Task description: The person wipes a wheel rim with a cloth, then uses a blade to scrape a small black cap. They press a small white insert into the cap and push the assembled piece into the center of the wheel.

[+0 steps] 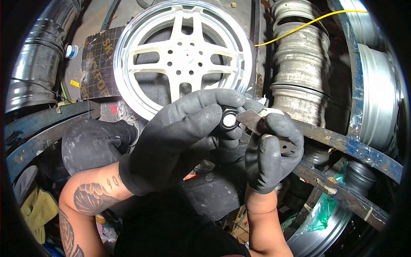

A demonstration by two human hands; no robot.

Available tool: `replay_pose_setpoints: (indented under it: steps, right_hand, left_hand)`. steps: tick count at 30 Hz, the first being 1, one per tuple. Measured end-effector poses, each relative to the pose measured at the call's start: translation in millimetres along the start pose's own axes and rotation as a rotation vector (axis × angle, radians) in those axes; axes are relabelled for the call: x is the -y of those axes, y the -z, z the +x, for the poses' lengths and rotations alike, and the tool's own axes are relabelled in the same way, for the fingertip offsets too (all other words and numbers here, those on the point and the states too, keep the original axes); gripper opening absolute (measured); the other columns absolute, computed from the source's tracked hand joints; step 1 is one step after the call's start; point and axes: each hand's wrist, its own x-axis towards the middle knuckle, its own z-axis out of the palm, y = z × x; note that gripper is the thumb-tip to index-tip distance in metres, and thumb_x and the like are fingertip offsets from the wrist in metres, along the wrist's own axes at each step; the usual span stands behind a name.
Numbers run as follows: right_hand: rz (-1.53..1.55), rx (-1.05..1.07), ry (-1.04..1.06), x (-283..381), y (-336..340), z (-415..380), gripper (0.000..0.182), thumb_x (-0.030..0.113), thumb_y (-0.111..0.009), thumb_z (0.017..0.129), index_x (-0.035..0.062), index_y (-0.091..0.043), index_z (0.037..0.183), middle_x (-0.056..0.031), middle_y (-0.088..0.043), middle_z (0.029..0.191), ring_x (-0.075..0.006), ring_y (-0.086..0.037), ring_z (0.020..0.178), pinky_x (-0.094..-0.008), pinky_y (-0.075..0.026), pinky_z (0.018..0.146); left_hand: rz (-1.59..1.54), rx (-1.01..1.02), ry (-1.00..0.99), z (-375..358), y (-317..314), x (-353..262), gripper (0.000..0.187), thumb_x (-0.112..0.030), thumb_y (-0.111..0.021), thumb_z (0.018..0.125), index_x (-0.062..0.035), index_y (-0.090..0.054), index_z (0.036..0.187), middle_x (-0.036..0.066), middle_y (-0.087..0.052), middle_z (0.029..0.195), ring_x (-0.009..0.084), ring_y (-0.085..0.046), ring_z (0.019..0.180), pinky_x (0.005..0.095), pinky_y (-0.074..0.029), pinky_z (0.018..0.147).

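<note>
The small round cap point(229, 120), black-rimmed with a pale centre, sits pinched between the thumb and fingers of the gloved left hand point(180, 137), its face turned toward the camera. The gloved right hand point(269, 150) grips a flat metal blade point(250, 119) in curled fingers, its long axis slanting up-left, tip touching the cap's edge, in front of the white wheel point(184, 53).

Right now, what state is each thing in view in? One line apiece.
left hand: gloved, pinching the round cap
round cap: held up, white face toward the camera
right hand: gloved, gripping the flat blade
flat blade: its tip at the cap's edge
white wheel: propped upright, face out
stacked rims: piled on one another, dull and worn
yellow cable: strung loose across the rims
</note>
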Motion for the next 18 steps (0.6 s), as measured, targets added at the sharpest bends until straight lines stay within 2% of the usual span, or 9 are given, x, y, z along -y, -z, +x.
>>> replay_pose_setpoints:
  steps: [3, 6, 12, 15, 18]
  right_hand:
    - [-0.116, 0.089, 0.055, -10, 14, -4, 0.029, 0.013, -0.068, 0.081, -0.0006, -0.060, 0.106, -0.0129, -0.063, 0.110, -0.0194, -0.061, 0.097, -0.0322, -0.049, 0.090]
    - [-0.175, 0.095, 0.097, -13, 16, -5, 0.032, 0.016, -0.069, 0.083, -0.0003, -0.058, 0.108, -0.0124, -0.061, 0.111, -0.0185, -0.060, 0.097, -0.0317, -0.049, 0.089]
    - [-0.178, 0.104, 0.063, -13, 18, -6, 0.033, 0.017, -0.069, 0.083, -0.0003, -0.058, 0.109, -0.0126, -0.061, 0.112, -0.0186, -0.060, 0.098, -0.0323, -0.049, 0.091]
    - [-0.130, 0.090, 0.061, -12, 15, -6, 0.034, 0.017, -0.069, 0.083, -0.0004, -0.058, 0.109, -0.0126, -0.060, 0.113, -0.0186, -0.060, 0.098, -0.0325, -0.048, 0.092]
    - [-0.099, 0.062, 0.057, -12, 11, -7, 0.034, 0.017, -0.069, 0.083, -0.0004, -0.058, 0.110, -0.0123, -0.060, 0.113, -0.0183, -0.060, 0.097, -0.0322, -0.048, 0.092]
  left_hand:
    - [-0.106, 0.062, -0.017, 2, 4, 4, 0.053, -0.027, -0.058, 0.095, 0.0056, -0.040, 0.132, 0.013, -0.055, 0.107, 0.0201, -0.059, 0.096, 0.0339, -0.050, 0.087]
    - [0.023, 0.036, -0.001, 2, 3, 1, 0.059, -0.037, -0.057, 0.094, 0.0046, -0.040, 0.132, 0.014, -0.054, 0.109, 0.0221, -0.057, 0.100, 0.0359, -0.048, 0.089]
    - [0.056, 0.024, 0.012, 1, 1, -2, 0.056, -0.036, -0.052, 0.096, 0.0043, -0.040, 0.133, 0.013, -0.057, 0.107, 0.0201, -0.059, 0.097, 0.0327, -0.048, 0.088]
    - [0.268, 0.044, -0.071, 1, 6, 2, 0.055, -0.035, -0.050, 0.097, 0.0041, -0.040, 0.133, 0.013, -0.058, 0.105, 0.0193, -0.060, 0.096, 0.0317, -0.048, 0.087]
    - [0.062, 0.015, 0.019, 0, 1, -1, 0.053, -0.034, -0.048, 0.098, 0.0039, -0.039, 0.134, 0.013, -0.060, 0.104, 0.0191, -0.060, 0.096, 0.0317, -0.048, 0.087]
